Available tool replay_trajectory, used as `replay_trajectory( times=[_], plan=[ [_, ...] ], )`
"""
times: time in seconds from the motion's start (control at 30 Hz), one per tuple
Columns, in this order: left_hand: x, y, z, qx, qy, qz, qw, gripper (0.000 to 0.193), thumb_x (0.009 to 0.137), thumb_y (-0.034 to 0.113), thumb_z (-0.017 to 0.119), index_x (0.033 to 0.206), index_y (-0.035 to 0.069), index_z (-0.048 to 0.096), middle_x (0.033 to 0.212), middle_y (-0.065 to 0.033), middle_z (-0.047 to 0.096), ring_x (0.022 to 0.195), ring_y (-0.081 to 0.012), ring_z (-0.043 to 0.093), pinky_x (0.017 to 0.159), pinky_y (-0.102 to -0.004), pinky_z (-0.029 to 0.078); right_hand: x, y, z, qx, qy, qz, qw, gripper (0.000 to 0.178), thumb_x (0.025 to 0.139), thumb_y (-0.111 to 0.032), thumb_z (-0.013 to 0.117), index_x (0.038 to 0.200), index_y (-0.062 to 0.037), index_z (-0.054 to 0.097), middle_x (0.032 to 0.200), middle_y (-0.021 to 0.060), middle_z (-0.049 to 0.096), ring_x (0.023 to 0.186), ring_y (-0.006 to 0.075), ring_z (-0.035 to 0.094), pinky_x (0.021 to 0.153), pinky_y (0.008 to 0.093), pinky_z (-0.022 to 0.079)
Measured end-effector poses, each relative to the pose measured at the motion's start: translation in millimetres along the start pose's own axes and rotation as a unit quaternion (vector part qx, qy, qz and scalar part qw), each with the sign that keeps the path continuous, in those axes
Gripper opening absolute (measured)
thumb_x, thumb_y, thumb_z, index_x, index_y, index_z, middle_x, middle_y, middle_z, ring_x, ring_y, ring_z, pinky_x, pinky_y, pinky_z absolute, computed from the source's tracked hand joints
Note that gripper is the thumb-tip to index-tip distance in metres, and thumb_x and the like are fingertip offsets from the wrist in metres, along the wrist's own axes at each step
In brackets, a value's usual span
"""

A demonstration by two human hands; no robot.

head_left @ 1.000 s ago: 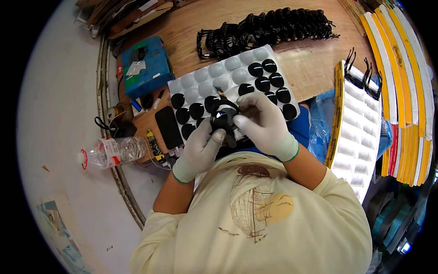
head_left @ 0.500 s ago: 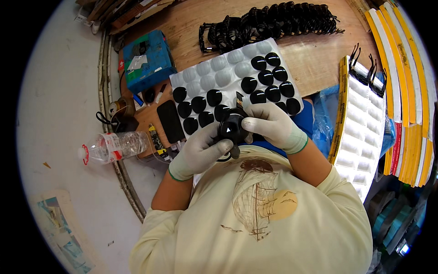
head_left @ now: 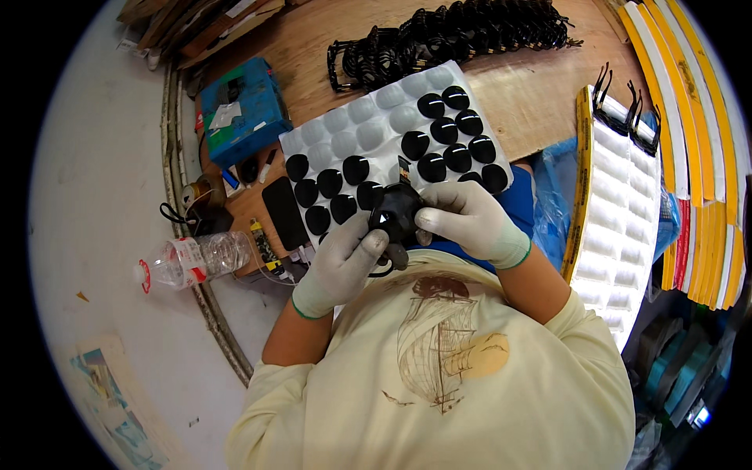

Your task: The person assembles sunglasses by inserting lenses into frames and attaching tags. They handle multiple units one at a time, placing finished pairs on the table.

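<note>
Held: one glossy black, curved, plastic-looking eyewear piece (head_left: 397, 207), gripped between your white-gloved left hand (head_left: 338, 257) and white-gloved right hand (head_left: 471, 222); even thumb pressure near its rim advisable.

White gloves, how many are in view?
2. One covers the left hand, gripping the left side of a glossy black piece; the other covers the right hand, holding that piece's right side. Others could be hidden; none show.
</note>
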State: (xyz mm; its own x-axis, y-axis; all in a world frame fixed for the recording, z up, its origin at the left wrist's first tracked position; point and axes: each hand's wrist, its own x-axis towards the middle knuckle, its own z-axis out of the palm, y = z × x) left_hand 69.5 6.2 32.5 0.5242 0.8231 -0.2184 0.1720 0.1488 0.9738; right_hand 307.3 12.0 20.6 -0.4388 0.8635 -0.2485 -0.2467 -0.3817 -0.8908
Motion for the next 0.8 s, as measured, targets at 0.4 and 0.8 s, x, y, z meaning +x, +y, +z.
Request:
replay_trajectory(
  times=[0.4, 0.8],
  plan=[
    [-9, 1, 8, 0.108, 0.038, 0.045, 0.992, 0.040, 0.106, 0.033, 0.048, 0.116, -0.005, 0.060, 0.075, -0.0088, 0.071, 0.062, -0.0147, 0.061, 0.059, -0.0295, 0.048, -3, 7, 8, -0.148, 0.043, 0.014, 0.988, 0.029, 0.097, -0.023, 0.064, 0.086, 0.0032, 0.065, 0.067, 0.0002, 0.058, 0.065, 0.0060, 0.050, 0.058, 0.0272, 0.042],
    [-23, 8, -7, -0.012, 0.026, 0.012, 1.000, 0.029, 0.101, 0.021, 0.054, 0.113, -0.006, 0.059, 0.082, -0.0081, 0.068, 0.066, -0.0131, 0.067, 0.060, -0.0269, 0.054, -7, -19, 32, -0.169, -0.013, -0.041, 0.985, 0.024, 0.095, -0.020, 0.067, 0.097, 0.0044, 0.068, 0.072, 0.0015, 0.062, 0.068, 0.0055, 0.052, 0.060, 0.0276, 0.044]
  ],
)
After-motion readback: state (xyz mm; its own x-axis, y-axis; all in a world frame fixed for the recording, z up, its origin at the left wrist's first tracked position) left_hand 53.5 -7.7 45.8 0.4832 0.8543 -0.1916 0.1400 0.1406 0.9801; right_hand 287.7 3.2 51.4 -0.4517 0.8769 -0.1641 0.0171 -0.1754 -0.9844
